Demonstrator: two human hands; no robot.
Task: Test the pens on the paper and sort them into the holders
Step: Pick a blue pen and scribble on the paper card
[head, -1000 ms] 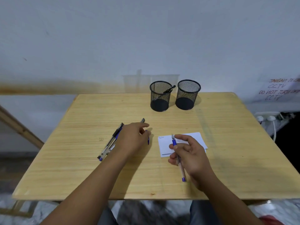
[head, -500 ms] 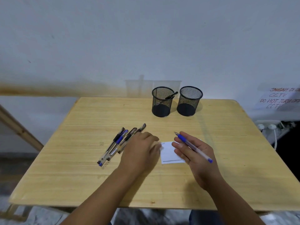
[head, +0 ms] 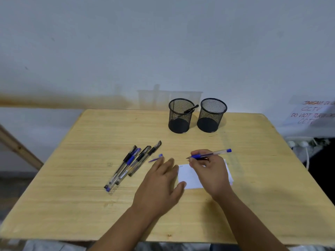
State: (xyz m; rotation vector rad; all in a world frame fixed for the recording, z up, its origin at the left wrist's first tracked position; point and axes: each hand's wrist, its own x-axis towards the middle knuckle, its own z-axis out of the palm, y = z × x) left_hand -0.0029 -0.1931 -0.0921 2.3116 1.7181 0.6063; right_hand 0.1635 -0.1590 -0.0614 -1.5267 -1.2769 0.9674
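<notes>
My right hand (head: 208, 171) grips an uncapped blue pen (head: 211, 154), tip pointing left just above the white paper (head: 190, 176). My left hand (head: 161, 183) lies flat and open on the table, its thumb on the paper's left corner. A small blue cap (head: 155, 158) lies just beyond its fingertips. Several capped pens (head: 132, 163) lie bundled to the left. Two black mesh holders stand at the back: the left holder (head: 180, 115) has one black pen in it, the right holder (head: 211, 115) looks empty.
The wooden table (head: 90, 205) stands against a pale wall. A power strip with plugs (head: 301, 144) and a handwritten notice (head: 311, 113) sit off the right edge. A wooden beam (head: 18, 147) slants at the left.
My right hand has turned the blue pen so its tip points left over the paper. My left hand has slid right from the pen bundle onto the paper's corner, leaving the cap behind.
</notes>
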